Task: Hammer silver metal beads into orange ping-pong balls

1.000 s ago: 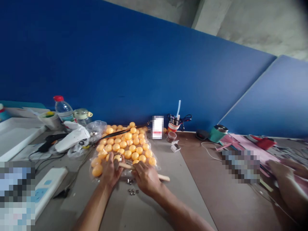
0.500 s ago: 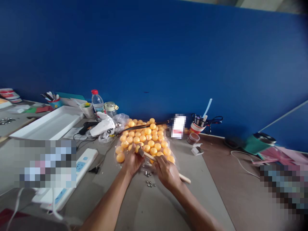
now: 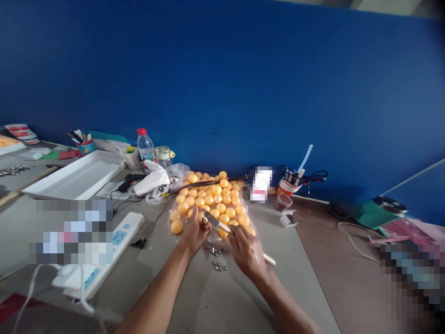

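My left hand [image 3: 194, 235] is closed with an orange ping-pong ball [image 3: 201, 216] between its fingers. My right hand [image 3: 246, 250] grips a wooden-handled tool with a flat grey metal blade [image 3: 212, 221]; the handle's end sticks out beyond the palm. The blade's tip is at the ball, though contact cannot be made out. Just beyond both hands, many more orange balls lie in a clear plastic bag [image 3: 208, 200]. Several small shiny metal balls [image 3: 218, 266] rest on the table between my forearms.
A white power strip [image 3: 118, 246], a white tray [image 3: 78, 178] and a red-capped bottle [image 3: 145, 148] stand on the left. A dark strip [image 3: 208, 182] crosses the bag. Right of it are a pen cup [image 3: 289, 186], a small round tub [image 3: 283, 201] and a green container [image 3: 382, 211].
My right hand has turned the tool, so its flat blade now faces the camera. The ball in my left fingers shows more clearly. The whole view has shifted slightly.
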Motion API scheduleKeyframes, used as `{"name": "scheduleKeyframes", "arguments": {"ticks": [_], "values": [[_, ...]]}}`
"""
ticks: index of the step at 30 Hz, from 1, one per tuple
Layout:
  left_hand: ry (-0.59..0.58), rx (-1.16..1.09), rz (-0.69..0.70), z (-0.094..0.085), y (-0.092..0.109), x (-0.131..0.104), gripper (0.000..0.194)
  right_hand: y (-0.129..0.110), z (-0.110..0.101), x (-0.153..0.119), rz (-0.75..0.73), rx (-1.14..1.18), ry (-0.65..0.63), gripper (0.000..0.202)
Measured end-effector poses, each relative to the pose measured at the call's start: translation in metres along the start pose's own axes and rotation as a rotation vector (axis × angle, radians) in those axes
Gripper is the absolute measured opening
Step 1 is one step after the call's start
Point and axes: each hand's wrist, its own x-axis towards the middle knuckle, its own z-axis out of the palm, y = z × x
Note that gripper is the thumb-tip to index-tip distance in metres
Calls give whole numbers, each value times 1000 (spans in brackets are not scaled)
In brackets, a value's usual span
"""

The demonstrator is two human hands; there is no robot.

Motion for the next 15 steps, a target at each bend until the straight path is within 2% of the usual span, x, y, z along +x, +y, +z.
{"name": "scheduleKeyframes", "arguments": {"ticks": [5, 9, 15], "values": [[-26, 39, -18, 1, 1, -2, 37, -1, 2, 0, 24, -39, -74, 25], [-6, 8, -8, 1, 1, -2, 38, 1, 0, -1, 1, -7, -7, 26], [-75, 25, 43, 3, 0, -3, 37, 3, -3, -1, 4, 25, 64, 26]]}}
